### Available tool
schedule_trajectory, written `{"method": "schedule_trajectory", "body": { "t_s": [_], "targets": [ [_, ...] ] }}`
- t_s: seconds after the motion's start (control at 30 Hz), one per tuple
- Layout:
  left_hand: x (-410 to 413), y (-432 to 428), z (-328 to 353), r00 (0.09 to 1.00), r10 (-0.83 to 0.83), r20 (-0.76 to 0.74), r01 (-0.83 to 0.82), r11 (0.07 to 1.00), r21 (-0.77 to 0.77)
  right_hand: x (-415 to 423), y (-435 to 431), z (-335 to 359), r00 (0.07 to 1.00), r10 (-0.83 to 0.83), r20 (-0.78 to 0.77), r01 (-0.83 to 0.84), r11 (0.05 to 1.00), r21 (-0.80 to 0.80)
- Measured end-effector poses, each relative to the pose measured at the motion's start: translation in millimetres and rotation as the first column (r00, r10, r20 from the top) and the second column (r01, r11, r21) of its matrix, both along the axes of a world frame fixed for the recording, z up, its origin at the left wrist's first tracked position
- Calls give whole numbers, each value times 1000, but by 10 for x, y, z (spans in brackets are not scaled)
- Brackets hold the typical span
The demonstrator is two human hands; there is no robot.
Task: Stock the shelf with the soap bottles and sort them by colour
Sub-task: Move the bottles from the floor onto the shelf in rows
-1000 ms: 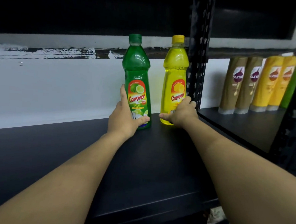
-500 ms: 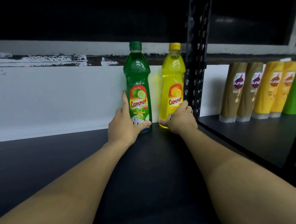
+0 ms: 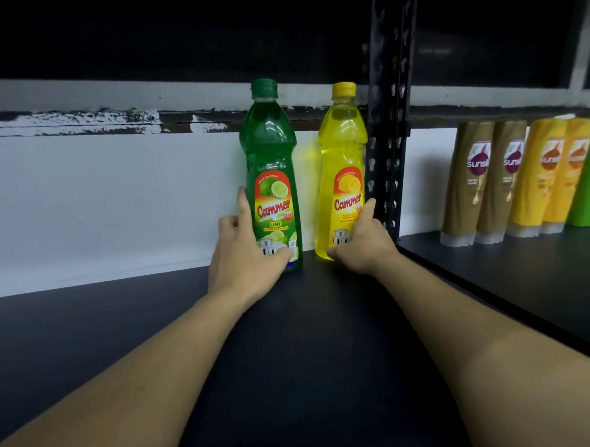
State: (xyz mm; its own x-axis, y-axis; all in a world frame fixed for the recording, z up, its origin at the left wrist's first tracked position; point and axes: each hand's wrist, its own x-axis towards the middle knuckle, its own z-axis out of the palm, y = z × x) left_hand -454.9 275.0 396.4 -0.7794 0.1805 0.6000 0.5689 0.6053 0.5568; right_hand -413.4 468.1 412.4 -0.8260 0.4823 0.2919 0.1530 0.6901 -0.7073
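A green soap bottle (image 3: 271, 153) and a yellow soap bottle (image 3: 342, 147) stand upright side by side at the back of the dark shelf (image 3: 279, 359), against the white wall. My left hand (image 3: 247, 255) grips the lower part of the green bottle, thumb across the front of its label. Around the base of the yellow bottle my right hand (image 3: 364, 247) is curled, fingers up its right side. The yellow bottle stands close to the black upright post (image 3: 388, 108).
Past the perforated post, the neighbouring shelf (image 3: 523, 276) holds a row of shampoo bottles (image 3: 514, 180): brown, then yellow, then green at the far right. A shelf board overhead is dark. The shelf to the left of the green bottle is bare board.
Both bottles have slid a little further back toward the wall, still in my hands. The view has shifted slightly left, so fewer shampoo bottles show.
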Motion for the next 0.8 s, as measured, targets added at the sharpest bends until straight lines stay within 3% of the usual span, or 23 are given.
{"method": "schedule_trajectory", "body": {
  "t_s": [0.8],
  "targets": [
    [22,83,-1,998,-63,24,65,996,-57,-25,-72,14,995,-98,17,97,992,81]
  ]
}}
